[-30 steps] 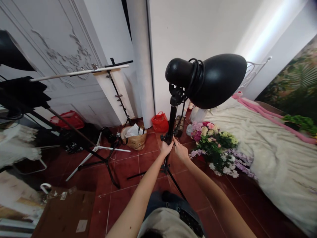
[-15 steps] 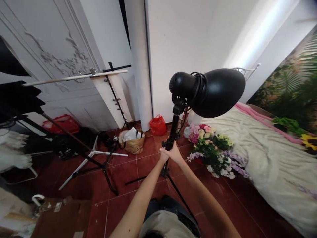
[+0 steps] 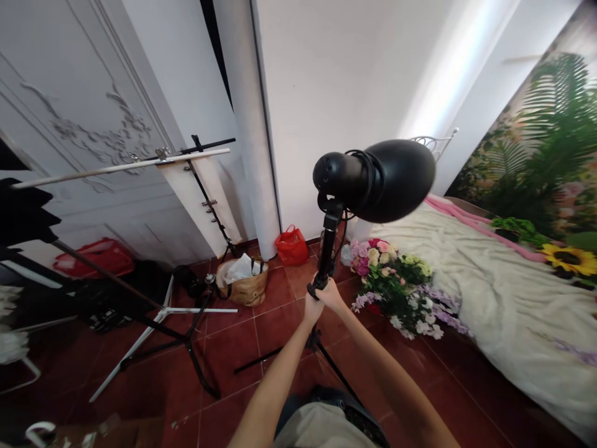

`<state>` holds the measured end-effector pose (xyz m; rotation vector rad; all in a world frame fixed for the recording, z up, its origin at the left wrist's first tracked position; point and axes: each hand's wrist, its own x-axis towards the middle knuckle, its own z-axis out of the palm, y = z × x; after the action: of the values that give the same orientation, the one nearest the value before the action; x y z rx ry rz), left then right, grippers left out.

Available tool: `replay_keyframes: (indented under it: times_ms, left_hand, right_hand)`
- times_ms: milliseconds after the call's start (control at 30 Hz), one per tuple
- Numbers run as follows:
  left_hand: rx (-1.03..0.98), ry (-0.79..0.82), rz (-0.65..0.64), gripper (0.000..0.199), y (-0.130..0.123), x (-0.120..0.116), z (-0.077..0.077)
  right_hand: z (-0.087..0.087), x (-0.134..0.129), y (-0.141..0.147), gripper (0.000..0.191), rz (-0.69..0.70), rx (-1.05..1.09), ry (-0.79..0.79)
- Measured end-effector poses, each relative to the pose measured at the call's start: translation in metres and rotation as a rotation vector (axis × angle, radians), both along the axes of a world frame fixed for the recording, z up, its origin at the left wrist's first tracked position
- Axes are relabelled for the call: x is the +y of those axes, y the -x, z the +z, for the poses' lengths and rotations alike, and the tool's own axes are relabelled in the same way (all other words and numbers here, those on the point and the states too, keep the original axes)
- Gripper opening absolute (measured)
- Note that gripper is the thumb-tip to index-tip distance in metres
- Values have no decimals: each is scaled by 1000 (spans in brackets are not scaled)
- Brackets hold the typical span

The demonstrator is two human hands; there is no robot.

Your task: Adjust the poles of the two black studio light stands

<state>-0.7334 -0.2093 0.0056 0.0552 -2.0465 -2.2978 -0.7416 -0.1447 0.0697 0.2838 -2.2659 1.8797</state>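
A black studio light [image 3: 396, 180] with a dome-shaped reflector sits on top of a black light stand [image 3: 330, 246] in front of me. Its cable is coiled round the neck of the lamp. My left hand [image 3: 313, 308] and my right hand [image 3: 330, 295] are both wrapped round the stand's pole, close together, just below a clamp knob [image 3: 319, 283]. Part of the fingers is hidden behind the pole and the wrists. Below the hands, the stand's legs spread over the red tiles.
Flowers [image 3: 396, 280] lie beside a bed with a cream cover [image 3: 504, 298] on the right. A red bag [image 3: 291, 246] and a woven basket [image 3: 249, 287] stand by the wall. White and black stand legs [image 3: 161, 317] spread at left. A white crossbar [image 3: 93, 170] runs above them.
My view has turned to the right, so the background has shifted left. The lamp sits slightly further left and lower. Both hands keep their grip on the pole.
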Motion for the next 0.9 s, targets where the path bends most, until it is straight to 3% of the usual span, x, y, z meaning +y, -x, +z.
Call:
replay_keyframes:
  times_ms: [67, 133, 267, 367, 500, 567, 633, 800, 900]
  left_hand:
    - [92, 34, 1, 26, 1, -1, -8]
    - [134, 80, -5, 28, 2, -2, -15]
    - [90, 220, -40, 17, 1, -5, -21]
    - [108, 236, -33, 18, 0, -6, -17]
    - [135, 265, -15, 24, 1, -4, -10]
    - [134, 306, -2, 26, 1, -2, -7]
    - [115, 377, 24, 27, 2, -1, -2]
    - [55, 618, 138, 28, 1, 2, 15]
    - [87, 658, 176, 29, 1, 4, 22]
  right_hand:
    - [8, 3, 2, 13, 90, 26, 33]
    - [15, 3, 2, 14, 89, 46, 53]
    - [36, -6, -1, 16, -135, 74, 73]
    - [67, -10, -2, 15, -235, 102, 72]
    - [110, -2, 1, 9, -70, 171, 68]
    - [125, 3, 4, 10, 40, 184, 79]
    - [136, 6, 6, 12, 54, 188, 96]
    - [169, -1, 6, 19, -174, 258, 82]
    - [192, -7, 4, 18, -304, 284, 39]
